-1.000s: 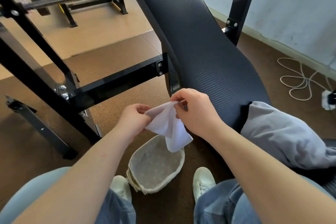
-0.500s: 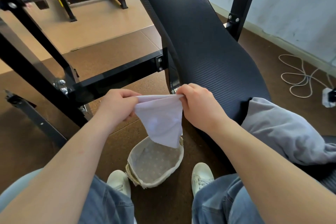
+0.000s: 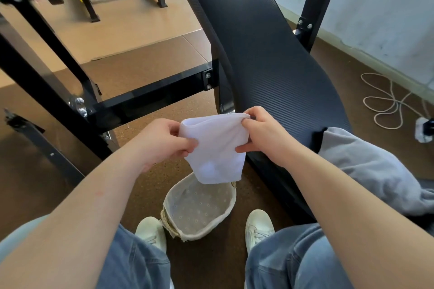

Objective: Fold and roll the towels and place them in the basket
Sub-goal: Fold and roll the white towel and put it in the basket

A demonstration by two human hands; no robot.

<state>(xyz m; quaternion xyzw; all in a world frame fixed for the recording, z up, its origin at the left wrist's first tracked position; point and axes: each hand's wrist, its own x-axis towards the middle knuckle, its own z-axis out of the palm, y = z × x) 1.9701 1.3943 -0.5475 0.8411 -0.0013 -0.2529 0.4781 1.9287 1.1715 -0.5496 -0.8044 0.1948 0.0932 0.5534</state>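
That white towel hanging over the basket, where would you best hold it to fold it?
Pinch the towel at both ends of its top edge, one hand from each side, as the left hand and right hand do. It is limp and hangs from that edge above the basket, so this likely keeps it spread flat.

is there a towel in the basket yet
No, the basket shows only its dotted lining; the left hand and right hand hold the white towel up above it.
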